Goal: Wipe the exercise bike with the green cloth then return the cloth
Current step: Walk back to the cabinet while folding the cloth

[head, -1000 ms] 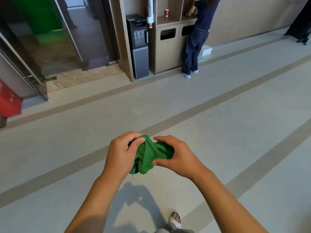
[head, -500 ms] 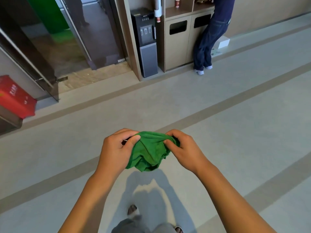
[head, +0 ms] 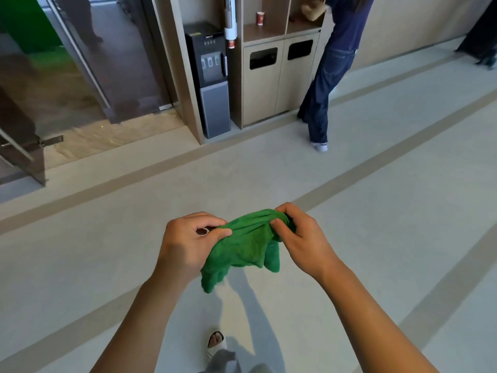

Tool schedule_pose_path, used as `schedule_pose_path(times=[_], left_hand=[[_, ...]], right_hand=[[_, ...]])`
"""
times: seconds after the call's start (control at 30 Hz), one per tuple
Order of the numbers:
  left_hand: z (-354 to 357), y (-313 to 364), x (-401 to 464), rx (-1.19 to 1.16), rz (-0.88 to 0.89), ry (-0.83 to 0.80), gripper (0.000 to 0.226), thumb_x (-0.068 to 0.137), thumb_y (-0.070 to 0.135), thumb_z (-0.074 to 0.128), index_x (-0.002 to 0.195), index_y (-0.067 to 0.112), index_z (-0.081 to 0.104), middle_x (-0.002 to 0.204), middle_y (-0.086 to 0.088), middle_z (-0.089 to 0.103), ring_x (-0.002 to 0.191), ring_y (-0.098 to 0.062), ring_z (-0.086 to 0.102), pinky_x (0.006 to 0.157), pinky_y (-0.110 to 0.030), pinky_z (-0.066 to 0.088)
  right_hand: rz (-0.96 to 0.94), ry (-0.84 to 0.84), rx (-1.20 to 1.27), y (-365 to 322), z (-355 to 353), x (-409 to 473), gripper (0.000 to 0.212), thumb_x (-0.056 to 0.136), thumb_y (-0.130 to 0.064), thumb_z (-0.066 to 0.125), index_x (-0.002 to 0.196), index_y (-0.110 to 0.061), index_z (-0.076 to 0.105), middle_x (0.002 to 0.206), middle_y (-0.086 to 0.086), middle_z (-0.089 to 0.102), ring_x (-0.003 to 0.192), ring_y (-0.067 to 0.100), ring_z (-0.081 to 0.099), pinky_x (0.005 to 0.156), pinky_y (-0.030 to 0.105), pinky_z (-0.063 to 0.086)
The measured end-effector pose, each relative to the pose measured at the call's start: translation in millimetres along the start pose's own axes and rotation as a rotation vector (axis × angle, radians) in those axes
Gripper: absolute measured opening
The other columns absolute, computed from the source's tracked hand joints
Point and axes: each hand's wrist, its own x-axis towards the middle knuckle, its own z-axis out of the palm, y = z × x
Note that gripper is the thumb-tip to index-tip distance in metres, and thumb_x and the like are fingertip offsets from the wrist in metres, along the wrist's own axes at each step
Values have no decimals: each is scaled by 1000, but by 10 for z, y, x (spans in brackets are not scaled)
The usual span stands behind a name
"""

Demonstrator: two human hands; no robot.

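A crumpled green cloth (head: 243, 246) hangs between both hands in front of me, above a pale floor. My left hand (head: 185, 243) pinches its left edge between thumb and fingers. My right hand (head: 301, 238) grips the bunched right end. The cloth's lower corner droops below my left hand. No exercise bike is in view.
Ahead stands a black water dispenser (head: 209, 76) beside a wooden bin cabinet (head: 271, 76). A person in blue jeans (head: 322, 84) stands at the cabinet. Glass doors (head: 53, 90) are at the far left. My sandalled foot (head: 216, 343) shows below.
The view has moved closer to the cabinet and dispenser. My hands have drawn apart, spreading the cloth wider between them, and its lower corner now hangs lower.
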Motion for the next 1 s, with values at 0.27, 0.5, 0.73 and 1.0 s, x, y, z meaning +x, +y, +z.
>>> schedule_pose_path(times=[0.27,0.5,0.73,1.0], left_hand=[[-590,-280,911,68,62,16,17,89,12,79,81,26,78,84,11,75,80,-12,68,71,-19,50],[-814,-419,1439,192,158,32,13,94,9,72,85,17,75,83,11,71,83,-14,64,71,-16,44],[-722,-644,1985,250,90,70,16,101,13,65,87,16,73,78,13,68,79,-6,61,67,-11,40],[-324,-710,2845,247,-56,115,26,99,14,69,87,36,77,90,24,74,88,-6,68,76,-21,51]], right_hand=[[-25,-2,-116,-331,367,890,32,93,-1,59,96,-33,64,87,-8,70,76,14,63,69,32,53],[-21,44,-163,-340,456,1434,26,94,-8,64,95,-34,69,82,-13,70,71,7,61,60,16,46],[-44,8,-144,-199,412,2137,9,102,-24,67,97,-29,73,83,-10,72,78,10,64,66,21,50],[-72,-130,-4,-81,17,3167,14,101,-30,67,89,-33,72,79,-9,71,71,10,63,63,20,50]])
